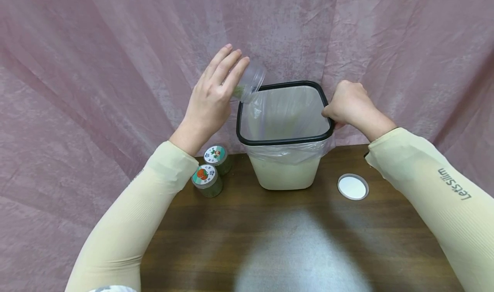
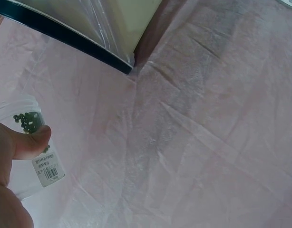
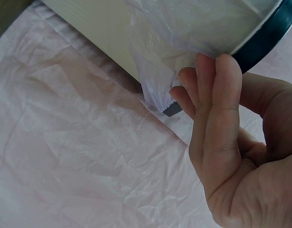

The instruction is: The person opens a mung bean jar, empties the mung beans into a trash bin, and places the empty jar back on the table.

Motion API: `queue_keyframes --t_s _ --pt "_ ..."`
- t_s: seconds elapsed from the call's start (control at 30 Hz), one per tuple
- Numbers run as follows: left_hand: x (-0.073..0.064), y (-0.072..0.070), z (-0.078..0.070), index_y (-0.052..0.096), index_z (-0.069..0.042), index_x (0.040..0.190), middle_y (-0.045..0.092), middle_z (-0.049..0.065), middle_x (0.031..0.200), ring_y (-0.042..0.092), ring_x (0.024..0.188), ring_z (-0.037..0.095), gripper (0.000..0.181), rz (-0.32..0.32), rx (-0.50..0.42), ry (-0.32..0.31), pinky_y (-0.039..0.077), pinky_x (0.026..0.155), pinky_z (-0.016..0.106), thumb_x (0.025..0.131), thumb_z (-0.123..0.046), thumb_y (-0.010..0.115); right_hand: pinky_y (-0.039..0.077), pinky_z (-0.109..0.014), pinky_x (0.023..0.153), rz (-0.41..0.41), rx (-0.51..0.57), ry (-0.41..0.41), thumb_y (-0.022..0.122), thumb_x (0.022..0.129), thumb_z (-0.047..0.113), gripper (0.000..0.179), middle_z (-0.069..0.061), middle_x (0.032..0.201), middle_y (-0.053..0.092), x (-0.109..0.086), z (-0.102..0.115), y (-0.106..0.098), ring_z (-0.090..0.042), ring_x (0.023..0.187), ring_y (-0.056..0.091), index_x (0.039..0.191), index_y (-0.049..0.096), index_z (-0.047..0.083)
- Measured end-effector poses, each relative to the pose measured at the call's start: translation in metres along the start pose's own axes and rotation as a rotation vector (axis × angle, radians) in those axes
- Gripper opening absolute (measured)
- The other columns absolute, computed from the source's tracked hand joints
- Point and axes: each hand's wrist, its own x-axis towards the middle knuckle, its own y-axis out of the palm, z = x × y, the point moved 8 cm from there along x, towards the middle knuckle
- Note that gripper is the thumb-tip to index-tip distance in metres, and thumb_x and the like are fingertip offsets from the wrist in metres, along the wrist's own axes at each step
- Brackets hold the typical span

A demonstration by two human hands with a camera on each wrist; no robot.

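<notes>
My left hand [image 1: 212, 92] pinches a clear plastic cup [image 1: 252, 79], thumb pressed on one side and fingers laid along the other. The cup is right at that grip, tipped on its side, with its mouth turned to the right, near the back left corner of the bin [image 1: 283, 170]. Some green bits [image 1: 238, 91] sit inside it; from my left wrist I see them dark and clustered beside my thumb, with a barcode label [image 2: 48, 169] just past the thumb on the cup's wall.

My right hand [image 1: 353, 105] grips the bin's black rim [image 1: 285, 140] on its right side, thumb and fingers pinching the edge between them. Close up, those fingers lie next to one another over the thin clear bag [image 3: 158, 61], which lines the bin and folds out over the rim. The bin stands between my two grips, pale and upright on the brown table [image 1: 193, 240].

Below my left hand, close by my wrist, two small lidded jars stand side by side, one with a red picture on top [image 1: 203, 175], the other, a bit farther from me, with a figure and green leaves [image 1: 215, 154]. Below my right hand, a round white lid [image 1: 353, 187] lies flat on the table. Behind both grips hangs a creased pink cloth [image 1: 293, 34].
</notes>
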Motion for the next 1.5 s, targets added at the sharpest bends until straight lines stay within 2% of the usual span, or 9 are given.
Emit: queue_keyframes --t_s 0.2,0.4,0.6,0.87,1.03,1.17,1.27,1.33,1.5 --pt "-0.0004 0.0001 -0.0028 0.051 -0.004 0.131 0.053 0.014 0.132 0.041 0.132 0.028 0.050 -0.017 0.010 0.025 0.031 0.114 0.029 0.089 0.014 0.030 0.049 -0.034 0.055 0.018 0.013 0.000 0.062 0.069 0.018 0.018 -0.007 0.049 0.061 -0.0003 -0.0009 0.0012 -0.031 0.062 0.063 0.061 0.063 0.001" --pt "-0.0014 0.0011 -0.0028 0.051 -0.005 0.131 0.053 0.014 0.132 0.040 0.133 0.029 0.051 -0.008 0.016 0.026 0.030 0.114 0.030 0.089 0.015 0.030 0.049 -0.035 0.057 0.012 0.003 -0.002 0.062 0.069 0.018 0.019 -0.009 0.051 0.062 -0.0003 -0.0007 0.0007 -0.034 0.067 0.062 0.062 0.064 0.001" --pt "-0.0023 0.0028 -0.0011 0.050 -0.006 0.132 0.053 0.014 0.132 0.041 0.132 0.029 0.052 0.012 0.021 0.016 0.031 0.113 0.030 0.085 0.013 0.037 0.049 -0.036 0.060 0.016 0.007 -0.005 0.062 0.069 0.018 0.019 -0.007 0.048 0.061 -0.0004 -0.0005 0.0004 -0.034 0.067 0.063 0.061 0.064 0.001" --pt "-0.0058 0.0061 0.0001 0.049 -0.006 0.133 0.052 0.014 0.133 0.041 0.133 0.028 0.058 0.035 0.030 0.012 0.032 0.113 0.030 0.082 0.015 0.034 0.049 -0.038 0.063 0.020 0.018 -0.009 0.062 0.070 0.018 0.019 -0.005 0.045 0.061 -0.0008 0.0003 0.0012 -0.029 0.060 0.063 0.065 0.065 0.000" --pt "-0.0068 0.0066 0.0009 0.047 -0.006 0.135 0.052 0.014 0.133 0.041 0.132 0.028 0.056 0.035 0.034 0.006 0.031 0.113 0.029 0.082 0.011 0.042 0.050 -0.040 0.066 0.023 0.024 -0.009 0.061 0.070 0.018 0.019 -0.004 0.044 0.060 -0.0008 0.0004 0.0017 -0.027 0.057 0.064 0.064 0.065 0.000" --pt "-0.0074 0.0078 0.0011 0.046 -0.006 0.136 0.052 0.014 0.133 0.041 0.132 0.028 0.057 0.044 0.055 0.007 0.031 0.113 0.030 0.083 0.011 0.040 0.050 -0.039 0.066 0.022 0.018 -0.009 0.061 0.070 0.018 0.019 -0.005 0.045 0.061 -0.0010 0.0005 0.0012 -0.031 0.063 0.064 0.061 0.065 0.002" --pt "-0.0075 0.0074 0.0018 0.045 -0.004 0.137 0.052 0.015 0.134 0.041 0.132 0.029 0.058 0.040 0.043 -0.002 0.031 0.114 0.030 0.081 0.008 0.050 0.049 -0.038 0.063 0.018 0.010 -0.007 0.061 0.069 0.018 0.019 -0.005 0.047 0.061 -0.0013 0.0008 0.0005 -0.034 0.068 0.063 0.059 0.064 0.003" --pt "-0.0071 0.0071 0.0017 0.044 -0.003 0.137 0.052 0.015 0.134 0.042 0.131 0.029 0.058 0.038 0.045 -0.001 0.030 0.114 0.030 0.080 0.007 0.053 0.049 -0.038 0.062 0.019 0.011 -0.005 0.061 0.069 0.018 0.019 -0.006 0.047 0.061 -0.0015 0.0010 0.0003 -0.035 0.069 0.063 0.058 0.064 0.003" --pt "-0.0061 0.0085 -0.0003 0.045 -0.003 0.136 0.053 0.015 0.132 0.043 0.130 0.030 0.055 0.049 0.061 0.015 0.030 0.114 0.030 0.082 0.007 0.049 0.049 -0.039 0.064 0.009 -0.001 -0.006 0.061 0.069 0.019 0.020 -0.007 0.049 0.061 -0.0016 0.0008 -0.0015 -0.038 0.073 0.062 0.057 0.063 0.003"
